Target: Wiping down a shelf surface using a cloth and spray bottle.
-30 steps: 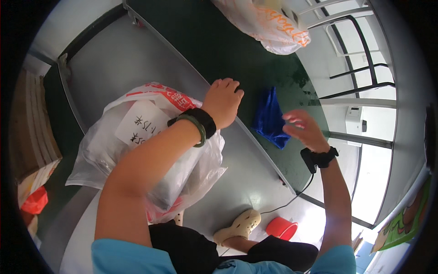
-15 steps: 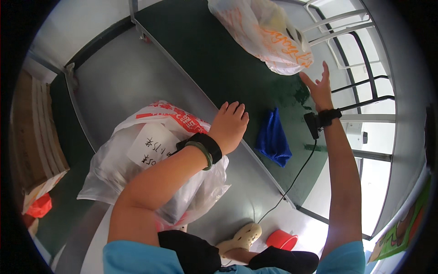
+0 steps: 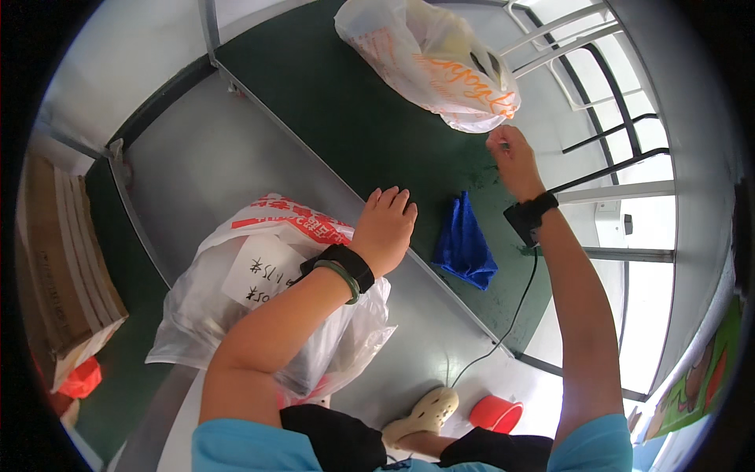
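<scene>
My left hand (image 3: 385, 230) lies with its fingers stretched out over the metal edge of a dark green board (image 3: 314, 102). A black band and a green bangle circle that wrist, just above a clear plastic bag (image 3: 189, 315) with red print and a handwritten white label. Fingers curled, my right hand (image 3: 515, 163) is at the board's far right, by the lower end of a white plastic bag (image 3: 425, 71) with orange print. Whether its fingertips hold anything is hidden. A crumpled blue cloth (image 3: 465, 245) lies on the board between my hands.
White and black metal rails (image 3: 621, 102) stand at the right. A black cable (image 3: 515, 311) runs from my right wrist to the floor. Below are a red bucket (image 3: 495, 413) and a beige clog (image 3: 429, 413) on my foot. Cardboard boxes (image 3: 67, 275) stand at the far left.
My right hand's spread fingers have curled in, and it has shifted slightly left and down beside the white bag. My left hand stays on the board's edge. The view has shifted slightly.
</scene>
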Available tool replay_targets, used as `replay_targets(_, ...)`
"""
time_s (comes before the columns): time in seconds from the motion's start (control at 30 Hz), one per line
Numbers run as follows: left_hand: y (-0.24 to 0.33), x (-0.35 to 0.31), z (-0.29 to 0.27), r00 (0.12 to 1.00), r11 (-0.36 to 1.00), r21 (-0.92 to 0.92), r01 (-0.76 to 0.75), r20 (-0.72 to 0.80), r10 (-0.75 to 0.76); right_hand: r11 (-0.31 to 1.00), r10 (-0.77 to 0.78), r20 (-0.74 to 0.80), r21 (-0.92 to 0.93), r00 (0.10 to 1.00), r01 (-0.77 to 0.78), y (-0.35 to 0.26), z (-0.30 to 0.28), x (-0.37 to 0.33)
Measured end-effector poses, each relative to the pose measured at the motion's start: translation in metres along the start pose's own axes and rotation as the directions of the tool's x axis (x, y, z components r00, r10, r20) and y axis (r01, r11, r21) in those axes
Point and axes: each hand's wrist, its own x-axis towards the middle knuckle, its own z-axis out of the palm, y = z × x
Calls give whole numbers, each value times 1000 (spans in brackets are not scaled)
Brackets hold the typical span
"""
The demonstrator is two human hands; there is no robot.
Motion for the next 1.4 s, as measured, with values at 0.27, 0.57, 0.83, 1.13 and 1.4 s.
replay_targets(0.27,1,-3,1,999,1000,-8,-14,-43,14,916,-188,-174,-386,967,109,-7,-13,26)
replay_targets(0.57,-1,-3,-2,999,1000,5,-19,42,19,973,-68,-223,-231,972,15,24,14,43)
replay_targets(0.83,-5,0,-4,996,1000,-26,-14,88,16,988,27,-108,-145,994,-42,3,-1,18)
replay_targets(1.13,-24,15,-19,981,959,-285,4,-184,-59,971,-117,-87,-221,989,95,-15,12,-111)
replay_targets(1.4,-58,16,-27,970,966,-128,227,-60,-236,921,293,197,-319,936,-222,-39,91,-190)
